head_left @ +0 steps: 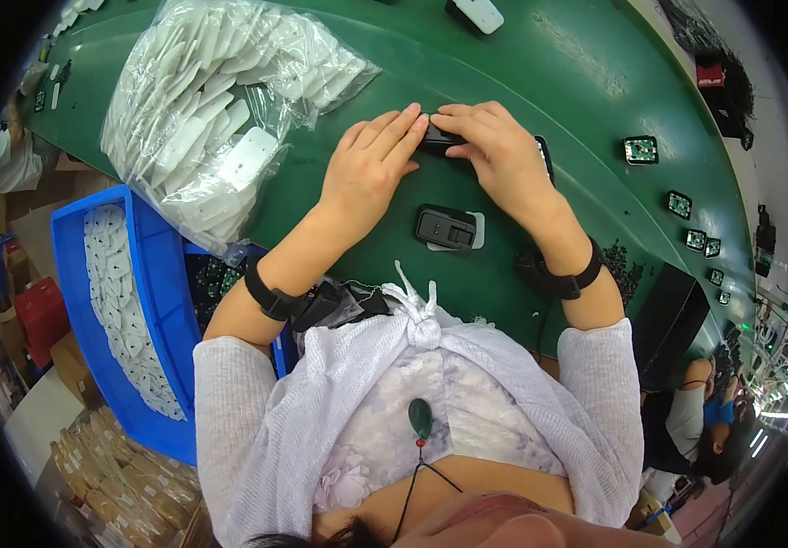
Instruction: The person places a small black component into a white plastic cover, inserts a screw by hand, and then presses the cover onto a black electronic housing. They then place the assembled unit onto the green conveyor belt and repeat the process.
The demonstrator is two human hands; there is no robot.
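Note:
My left hand (367, 164) and my right hand (496, 157) meet over the green table, fingers closed on a small black plastic casing (440, 136). Their fingertips press along its top, and much of it is hidden beneath them. Nearer to me lies another black casing (446, 227), resting on a white plate (478, 230) that sticks out at its side. Just beyond my right wrist, the edge of a further dark piece with a light rim (546, 157) shows, mostly covered by the hand.
A clear plastic bag of white plates (198, 119) spreads over the left of the table (339, 247). Below it stands a blue bin (158, 301) of white parts. Several dark casings with green circuit boards (640, 150) line the right side. Another person (686, 420) sits at lower right.

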